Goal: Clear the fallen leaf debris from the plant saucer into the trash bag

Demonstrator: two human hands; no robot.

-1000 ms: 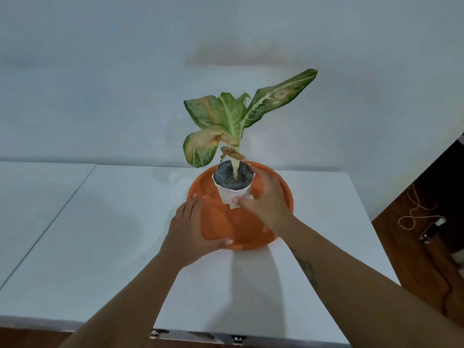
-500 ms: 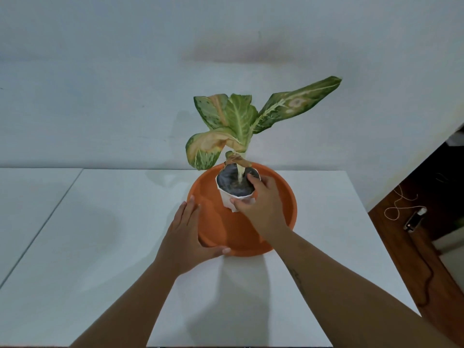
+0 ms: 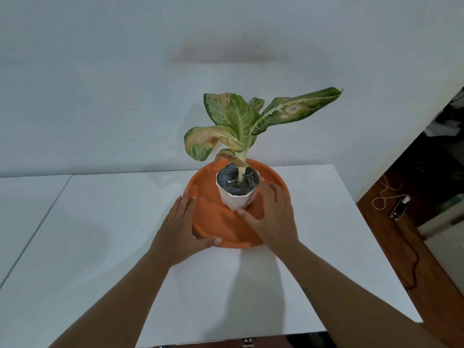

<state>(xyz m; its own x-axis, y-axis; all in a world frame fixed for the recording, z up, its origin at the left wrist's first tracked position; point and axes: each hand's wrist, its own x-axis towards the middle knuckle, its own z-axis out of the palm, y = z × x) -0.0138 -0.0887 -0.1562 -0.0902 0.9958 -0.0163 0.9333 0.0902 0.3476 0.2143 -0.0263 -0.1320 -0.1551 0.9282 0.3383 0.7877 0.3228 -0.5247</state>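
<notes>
An orange plant saucer [image 3: 213, 217] sits on a white table [image 3: 100, 234] near the wall. A small white pot [image 3: 234, 199] with dark soil stands upright in it and holds a plant with green and yellowing leaves [image 3: 238, 121]. A dry brown curled leaf [image 3: 227, 155] hangs at the stem base. My left hand [image 3: 180, 227] grips the saucer's near-left rim, thumb under the front edge. My right hand [image 3: 273, 217] rests inside the saucer against the pot's right side, fingers spread along it. No loose debris shows in the saucer. No trash bag is in view.
The white wall [image 3: 125, 96] rises just behind the saucer. A seam in the tabletop [image 3: 42, 219] runs at the left. To the right the table ends above a dark wooden floor [image 3: 401, 247] with a white cord [image 3: 384, 199] and a small black device [image 3: 400, 207].
The pot stood tilted in my right hand half a second ago; it now stands upright in the saucer. My right hand has slid down from the rim to its side. My left hand stays on the saucer.
</notes>
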